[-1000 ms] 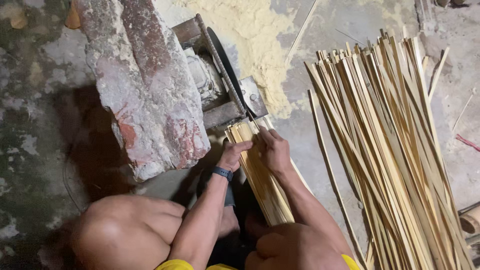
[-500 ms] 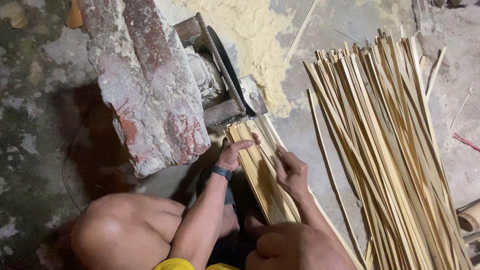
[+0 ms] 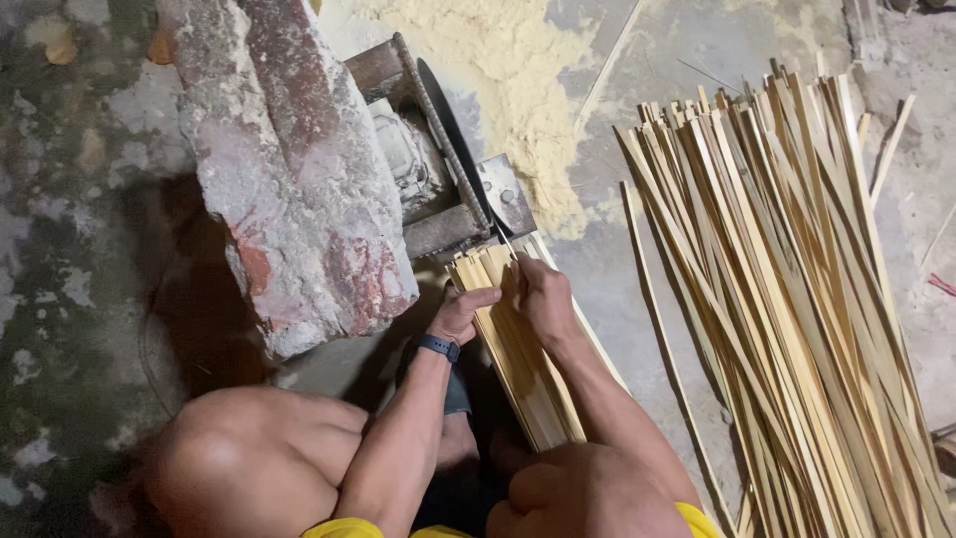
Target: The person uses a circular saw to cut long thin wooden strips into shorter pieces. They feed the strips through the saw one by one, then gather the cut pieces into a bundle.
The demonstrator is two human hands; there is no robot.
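Observation:
A bundle of flat bamboo strips (image 3: 518, 354) lies between my knees, its far ends close to a dark circular saw blade (image 3: 453, 144) mounted on a small motor. My left hand (image 3: 460, 311), with a dark band on the wrist, grips the bundle's left side near its top. My right hand (image 3: 541, 294) presses on the bundle's right side and pinches a thin strip at the top end, just below the blade's metal guard plate (image 3: 506, 194).
A large rough stone block (image 3: 289, 169) rests on the motor at the left. Pale sawdust (image 3: 518, 90) covers the concrete floor behind the blade. A big pile of long bamboo strips (image 3: 797, 299) lies to the right. My bare knees fill the bottom.
My right hand slid down the bundle half a second ago and has now moved back up to its top end by the blade. My left hand stayed on the bundle.

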